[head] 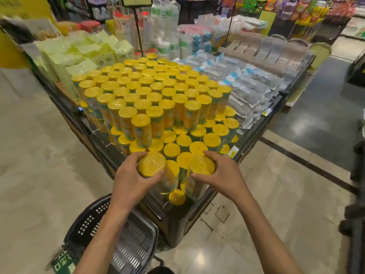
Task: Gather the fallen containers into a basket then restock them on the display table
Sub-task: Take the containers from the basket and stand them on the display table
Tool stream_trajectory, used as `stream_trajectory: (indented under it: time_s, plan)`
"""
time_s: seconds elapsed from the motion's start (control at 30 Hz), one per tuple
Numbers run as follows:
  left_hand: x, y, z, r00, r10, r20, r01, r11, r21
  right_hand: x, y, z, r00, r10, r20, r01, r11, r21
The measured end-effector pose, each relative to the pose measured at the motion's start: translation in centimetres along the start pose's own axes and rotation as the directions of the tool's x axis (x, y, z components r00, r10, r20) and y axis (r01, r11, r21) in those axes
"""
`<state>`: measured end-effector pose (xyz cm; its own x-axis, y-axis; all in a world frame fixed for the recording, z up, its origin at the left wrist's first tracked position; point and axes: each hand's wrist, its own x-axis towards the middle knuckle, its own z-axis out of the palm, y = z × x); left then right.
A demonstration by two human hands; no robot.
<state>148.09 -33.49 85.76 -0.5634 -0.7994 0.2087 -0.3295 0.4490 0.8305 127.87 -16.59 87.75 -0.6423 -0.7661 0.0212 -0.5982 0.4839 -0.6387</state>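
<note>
Several yellow-lidded cylindrical containers [150,91] stand in tiers on the dark display table [199,210]. At the table's near corner my left hand [130,178] grips one yellow-topped container [152,164] by its upper end. Beside it, my right hand [221,175] grips another container [201,167] in the same way. Both containers stand upright among the front row. A black plastic basket [94,218] sits on the floor under my left forearm; its visible inside shows no containers.
Pale green packets [79,54] fill the table's left side, clear bagged goods [243,84] its right. A sign pole [138,30] rises behind the containers. Tiled floor [35,151] lies left and right. A dark stand [355,214] is at the right edge.
</note>
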Motion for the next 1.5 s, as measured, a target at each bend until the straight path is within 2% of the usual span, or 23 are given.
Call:
stream_trajectory:
  time_s: [0.17,0.33,0.5,0.73,0.93,1.03,1.17,1.37,1.5]
  plan:
    - [3.5,0.5,2.5,0.998,-0.029,-0.057,0.034,0.996,0.082,7.1,1.1,-1.5,0.984,-0.127,0.124,0.128,0.992,-0.003]
    - [7.3,0.5,4.6,0.989,-0.098,-0.107,0.112,0.985,0.13,14.0,2.1,-3.7,0.93,-0.249,0.271,0.263,0.965,-0.015]
    - [9.4,1.8,6.5,0.981,-0.112,-0.16,0.151,0.956,0.25,19.8,1.6,-5.4,0.833,-0.4,0.382,0.446,0.894,-0.038]
    - [11.9,3.1,8.3,0.969,-0.137,-0.204,0.197,0.929,0.313,25.6,-0.5,-5.3,0.66,-0.558,0.503,0.634,0.773,0.026]
    - [14.6,3.8,8.3,0.968,-0.168,-0.184,0.235,0.858,0.456,29.6,-2.6,-3.2,0.578,-0.593,0.56,0.734,0.678,-0.04]
    - [16.0,4.2,8.2,0.972,-0.194,-0.13,0.233,0.819,0.524,30.9,-3.0,-2.6,0.55,-0.618,0.562,0.774,0.63,-0.065]
    - [17.6,4.2,8.8,0.973,-0.22,-0.068,0.218,0.784,0.582,31.9,-2.2,-1.4,0.549,-0.627,0.553,0.789,0.608,-0.093]
    - [18.6,3.3,9.8,0.971,-0.212,-0.113,0.238,0.783,0.574,33.0,-0.8,-0.7,0.53,-0.641,0.554,0.819,0.558,-0.137]
    - [18.8,3.1,10.0,0.964,-0.215,-0.155,0.264,0.777,0.572,33.5,-0.8,-0.6,0.506,-0.646,0.572,0.851,0.481,-0.21]
